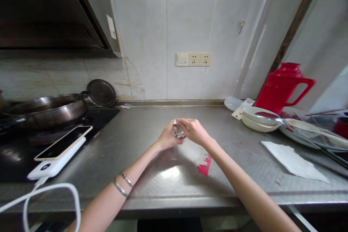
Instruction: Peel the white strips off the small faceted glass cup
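Observation:
My left hand [166,138] and my right hand [194,130] meet above the middle of the steel counter [141,141]. Between them they pinch a small clear, shiny wrapper or packet [178,130]; what it holds is too small to tell. Two thin bracelets [123,183] circle my left forearm. A torn red scrap [204,166] lies on the counter just below my right wrist.
A phone on a white power bank [58,152] with a white cable [49,197] rests at the left, beside a dark pan [46,109] on the stove. Right side: stacked bowls [259,119], plates with a spoon [304,130], a red jug [282,86], a paper napkin [293,160].

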